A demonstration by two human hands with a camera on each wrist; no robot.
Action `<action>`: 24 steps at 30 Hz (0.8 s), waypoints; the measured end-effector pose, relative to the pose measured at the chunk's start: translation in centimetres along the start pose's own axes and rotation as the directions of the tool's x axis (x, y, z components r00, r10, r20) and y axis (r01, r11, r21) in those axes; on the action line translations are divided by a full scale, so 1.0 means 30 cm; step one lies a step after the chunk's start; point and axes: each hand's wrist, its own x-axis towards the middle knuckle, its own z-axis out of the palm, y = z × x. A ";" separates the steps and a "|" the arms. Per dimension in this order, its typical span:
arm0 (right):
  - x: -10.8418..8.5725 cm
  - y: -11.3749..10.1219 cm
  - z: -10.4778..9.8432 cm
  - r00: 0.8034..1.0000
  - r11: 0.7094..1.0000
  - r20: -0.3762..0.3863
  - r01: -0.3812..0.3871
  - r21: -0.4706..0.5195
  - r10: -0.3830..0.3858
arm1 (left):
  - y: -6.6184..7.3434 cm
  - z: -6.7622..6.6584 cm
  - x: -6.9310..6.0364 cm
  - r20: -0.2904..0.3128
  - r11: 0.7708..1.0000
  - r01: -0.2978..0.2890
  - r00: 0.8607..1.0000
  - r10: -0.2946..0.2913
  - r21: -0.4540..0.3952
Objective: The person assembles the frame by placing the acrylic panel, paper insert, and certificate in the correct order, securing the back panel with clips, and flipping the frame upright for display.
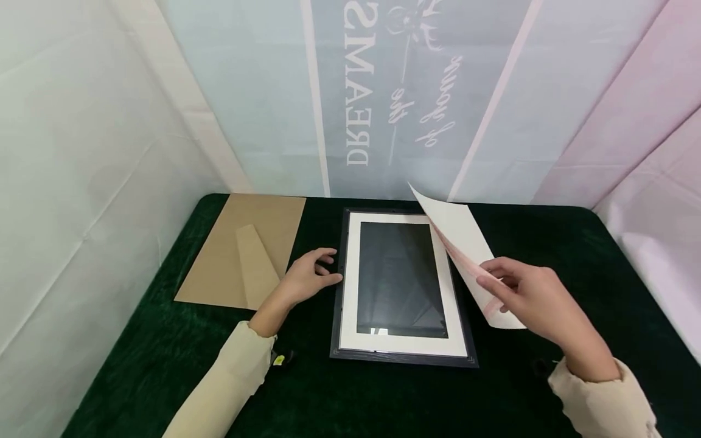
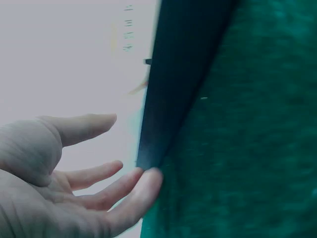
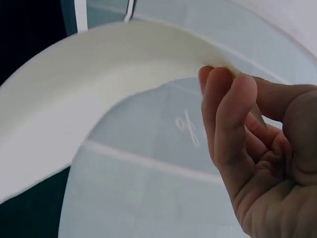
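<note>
A dark picture frame (image 1: 405, 360) lies flat with a white mat border (image 1: 402, 345) inside it and a dark, glossy panel (image 1: 401, 277) in the middle. My right hand (image 1: 526, 295) pinches a white sheet of paper (image 1: 451, 222), pinkish on its underside, which bends upward over the frame's right edge. In the right wrist view the sheet (image 3: 114, 74) curves away from the pinching fingertips. Beside the frame's left edge is my left hand (image 1: 311, 275), fingers loosely bent and holding nothing; the left wrist view shows its fingertips close to the dark frame edge (image 2: 181, 64); contact is unclear.
A brown backing board (image 1: 219, 267) with a stand flap (image 1: 256, 261) lies on the left of the dark green cloth-covered table (image 1: 350, 395). Behind the table hangs a pale blue backdrop (image 1: 263, 91) with lettering; white fabric (image 1: 82, 182) borders the left side.
</note>
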 end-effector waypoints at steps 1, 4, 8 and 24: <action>0.006 -0.009 0.008 1.000 1.000 0.022 0.001 -0.006 -0.001 | 0.004 -0.010 0.001 -0.009 1.000 -0.010 1.000 0.010 -0.004; 0.019 -0.042 0.035 0.999 1.000 0.052 0.008 -0.022 -0.007 | 0.022 -0.033 0.012 -0.035 0.999 -0.027 0.999 0.025 -0.036; 0.027 -0.091 0.076 0.997 0.999 0.072 0.030 -0.043 -0.026 | 0.063 -0.036 0.049 -0.042 0.990 -0.016 0.999 0.010 -0.141; -0.009 -0.216 0.223 0.985 0.990 0.104 0.137 -0.014 -0.135 | 0.162 0.074 0.204 0.002 0.872 0.091 0.995 -0.103 -0.482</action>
